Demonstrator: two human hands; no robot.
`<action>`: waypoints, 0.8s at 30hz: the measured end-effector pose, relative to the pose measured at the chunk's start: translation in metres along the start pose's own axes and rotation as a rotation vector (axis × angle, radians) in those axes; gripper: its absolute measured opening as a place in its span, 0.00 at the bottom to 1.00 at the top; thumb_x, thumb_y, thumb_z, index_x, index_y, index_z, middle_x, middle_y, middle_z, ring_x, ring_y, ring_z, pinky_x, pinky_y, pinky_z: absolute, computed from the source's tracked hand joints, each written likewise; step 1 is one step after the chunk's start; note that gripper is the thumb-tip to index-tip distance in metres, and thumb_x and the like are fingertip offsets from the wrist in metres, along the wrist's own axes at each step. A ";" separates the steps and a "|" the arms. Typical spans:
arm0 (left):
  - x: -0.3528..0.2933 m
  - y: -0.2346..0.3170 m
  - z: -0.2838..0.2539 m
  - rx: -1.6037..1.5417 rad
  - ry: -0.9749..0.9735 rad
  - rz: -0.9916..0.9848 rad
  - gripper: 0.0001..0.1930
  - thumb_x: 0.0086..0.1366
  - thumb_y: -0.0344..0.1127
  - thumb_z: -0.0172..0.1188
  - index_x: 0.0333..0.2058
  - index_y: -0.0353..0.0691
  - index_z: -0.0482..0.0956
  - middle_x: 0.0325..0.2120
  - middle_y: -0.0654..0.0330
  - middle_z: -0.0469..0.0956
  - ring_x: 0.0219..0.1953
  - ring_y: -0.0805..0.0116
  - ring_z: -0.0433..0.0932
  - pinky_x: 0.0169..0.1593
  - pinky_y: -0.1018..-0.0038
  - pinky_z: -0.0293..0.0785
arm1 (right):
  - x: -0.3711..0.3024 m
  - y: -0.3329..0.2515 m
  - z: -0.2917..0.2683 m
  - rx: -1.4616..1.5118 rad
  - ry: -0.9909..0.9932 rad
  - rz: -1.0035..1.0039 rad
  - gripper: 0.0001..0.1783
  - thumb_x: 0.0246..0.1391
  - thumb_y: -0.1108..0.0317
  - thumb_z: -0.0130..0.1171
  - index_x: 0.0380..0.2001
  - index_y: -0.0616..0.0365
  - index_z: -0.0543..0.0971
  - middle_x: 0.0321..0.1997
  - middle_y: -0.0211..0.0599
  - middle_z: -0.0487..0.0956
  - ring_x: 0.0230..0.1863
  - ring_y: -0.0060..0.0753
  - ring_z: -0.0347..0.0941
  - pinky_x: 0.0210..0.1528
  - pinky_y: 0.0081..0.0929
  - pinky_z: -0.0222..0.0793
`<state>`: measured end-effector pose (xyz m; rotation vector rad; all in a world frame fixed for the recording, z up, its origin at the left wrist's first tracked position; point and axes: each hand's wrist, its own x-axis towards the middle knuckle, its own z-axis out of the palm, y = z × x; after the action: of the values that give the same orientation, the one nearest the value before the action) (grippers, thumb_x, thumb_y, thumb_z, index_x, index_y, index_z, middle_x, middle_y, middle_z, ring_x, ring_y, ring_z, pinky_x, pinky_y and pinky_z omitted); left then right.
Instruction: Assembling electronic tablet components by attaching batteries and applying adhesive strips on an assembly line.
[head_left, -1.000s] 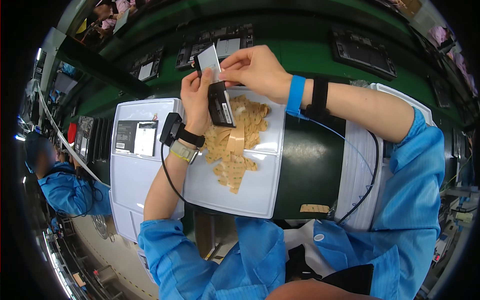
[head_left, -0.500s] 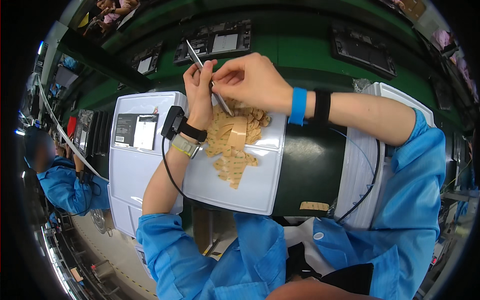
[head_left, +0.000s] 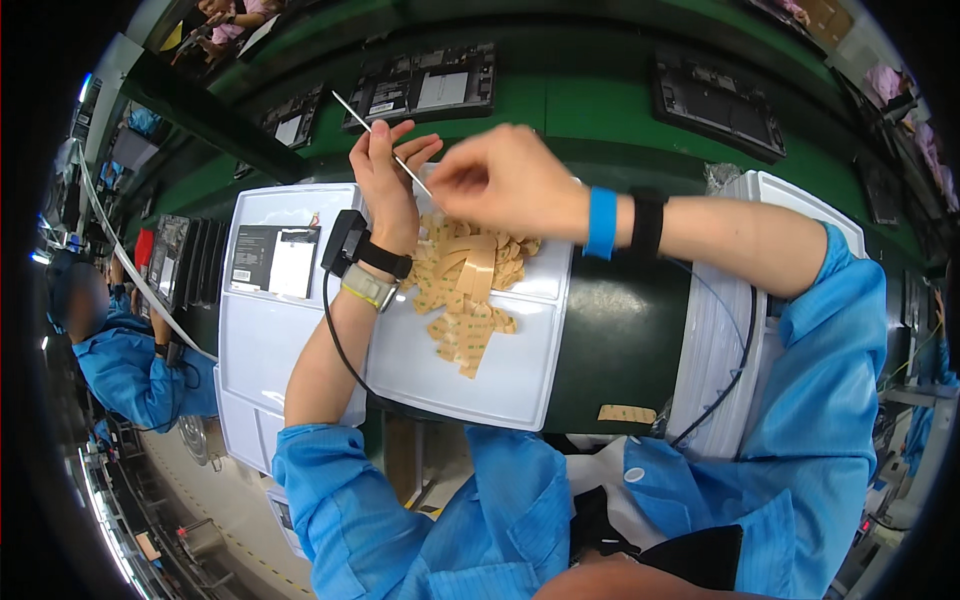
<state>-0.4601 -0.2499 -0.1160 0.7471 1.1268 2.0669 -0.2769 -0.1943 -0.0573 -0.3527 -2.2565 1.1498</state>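
My left hand (head_left: 388, 185) holds a thin flat panel (head_left: 349, 109), seen almost edge-on as a slanting pale line. The thumb lies on one face, and the fingers stretch out behind it. At the panel's lower end is my right hand (head_left: 505, 185), its fingers curled in a pinch and smeared by motion; what they grip is hidden. Under both hands lies a heap of tan backing-paper pieces (head_left: 478, 265) with printed marks, spread on a white plastic tray (head_left: 510, 370).
On another white tray (head_left: 265, 335) at left lies a black-and-white battery pack (head_left: 272, 262). Opened laptop bases (head_left: 425, 85) rest on the green bench behind. Stacked white trays (head_left: 715, 350) stand at right, near a loose tan strip (head_left: 627, 413). A co-worker (head_left: 130, 350) sits far left.
The panel has turned more edge-on and its upper end has swung left. My left fingers have spread out. My right hand has moved slightly and is now blurred.
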 end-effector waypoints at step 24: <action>0.017 0.008 -0.024 -0.237 -0.130 -0.218 0.37 0.68 0.70 0.46 0.50 0.35 0.68 0.41 0.42 0.76 0.35 0.46 0.83 0.42 0.57 0.84 | 0.095 0.021 -0.158 -0.238 -0.178 0.463 0.14 0.50 0.65 0.68 0.41 0.57 0.85 0.39 0.48 0.86 0.40 0.42 0.84 0.43 0.38 0.79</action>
<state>-0.4908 -0.2523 -0.1176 0.6047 0.8341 1.8971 -0.2583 -0.0339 0.0341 -0.9407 -2.5552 1.1683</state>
